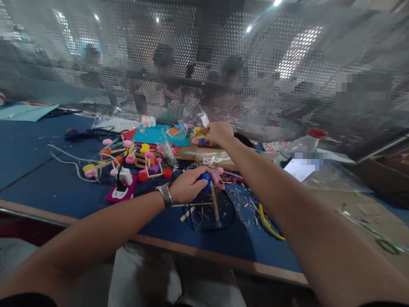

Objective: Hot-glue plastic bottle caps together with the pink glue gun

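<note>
My left hand, with a watch on its wrist, is closed around a round blue piece near the front middle of the table. Below that hand lies a frame of thin wooden sticks, partly hidden. A pink piece is just right of the blue one. Farther back, my right hand has its fingers pinched together at a small yellow packet. The fingers hide part of this packet, and a clear plastic bag stands behind it.
Several wooden-stick models with coloured round pieces stand at left. A white plug sits on a purple block. At right are a lit phone, a red-capped bottle and a yellow cable. A perforated screen closes the back.
</note>
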Demonstrator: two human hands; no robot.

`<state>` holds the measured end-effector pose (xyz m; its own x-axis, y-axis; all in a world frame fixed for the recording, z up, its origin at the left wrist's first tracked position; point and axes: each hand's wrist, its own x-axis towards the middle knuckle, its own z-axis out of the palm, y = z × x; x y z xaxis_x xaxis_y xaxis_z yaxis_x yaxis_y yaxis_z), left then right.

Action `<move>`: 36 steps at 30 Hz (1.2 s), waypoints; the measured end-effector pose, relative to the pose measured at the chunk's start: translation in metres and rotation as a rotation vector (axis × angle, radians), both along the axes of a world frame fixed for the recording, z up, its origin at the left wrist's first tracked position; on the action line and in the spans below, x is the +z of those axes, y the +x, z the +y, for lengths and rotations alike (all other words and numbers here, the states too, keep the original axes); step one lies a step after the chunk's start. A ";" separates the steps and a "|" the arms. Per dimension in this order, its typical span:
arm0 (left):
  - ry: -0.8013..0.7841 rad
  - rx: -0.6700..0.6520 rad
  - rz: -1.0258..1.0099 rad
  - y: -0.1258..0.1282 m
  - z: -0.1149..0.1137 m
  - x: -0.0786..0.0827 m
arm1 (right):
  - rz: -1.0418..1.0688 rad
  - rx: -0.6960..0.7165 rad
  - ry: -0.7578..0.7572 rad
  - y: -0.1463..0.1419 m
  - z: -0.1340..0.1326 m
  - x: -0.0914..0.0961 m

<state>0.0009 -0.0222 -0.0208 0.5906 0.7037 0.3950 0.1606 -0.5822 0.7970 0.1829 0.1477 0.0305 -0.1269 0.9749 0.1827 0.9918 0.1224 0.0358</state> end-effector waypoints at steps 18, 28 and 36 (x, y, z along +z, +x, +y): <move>-0.105 0.072 0.074 0.001 0.000 0.003 | 0.292 0.198 0.040 0.057 -0.106 0.000; -0.009 0.177 0.077 0.001 0.003 0.004 | 0.471 0.152 0.168 0.089 -0.171 -0.027; 0.061 0.111 0.224 0.001 0.002 0.010 | 0.481 0.288 0.145 0.093 -0.165 -0.051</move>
<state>0.0022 -0.0206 -0.0109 0.5884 0.7482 0.3066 0.3948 -0.5967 0.6986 0.2762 -0.0169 -0.0206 -0.2529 0.8741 0.4146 0.8284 0.4171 -0.3739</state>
